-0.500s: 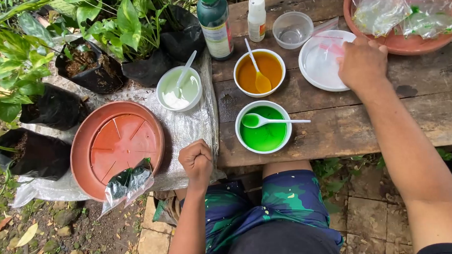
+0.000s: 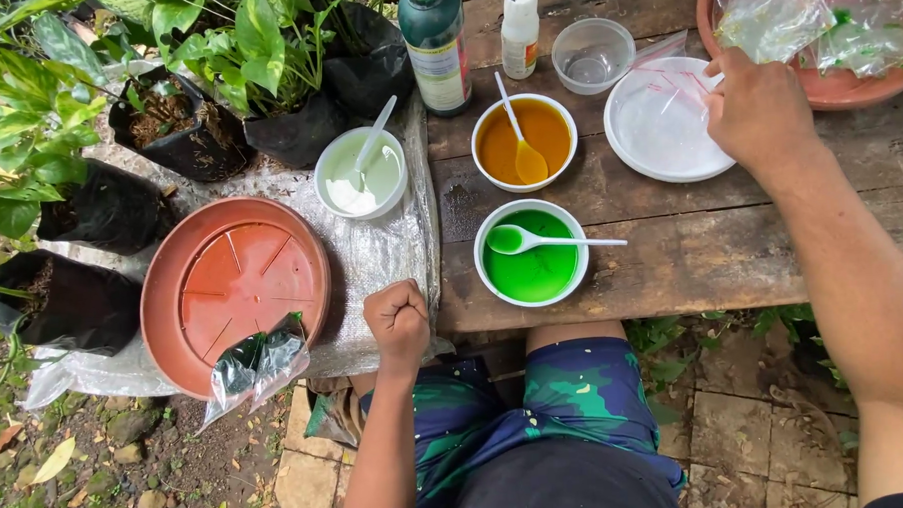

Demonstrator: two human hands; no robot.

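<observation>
Wooden table (image 2: 672, 266), shallow white plate (image 2: 658, 137)

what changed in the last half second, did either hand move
The right hand shifted slightly, from the white plate's right edge up toward the terracotta dish holding clear bags; its fingers look pinched, though on what cannot be told. The left hand stayed a closed fist by the silver sheet's edge. The green bowl, orange bowl and spoons did not move.
</observation>
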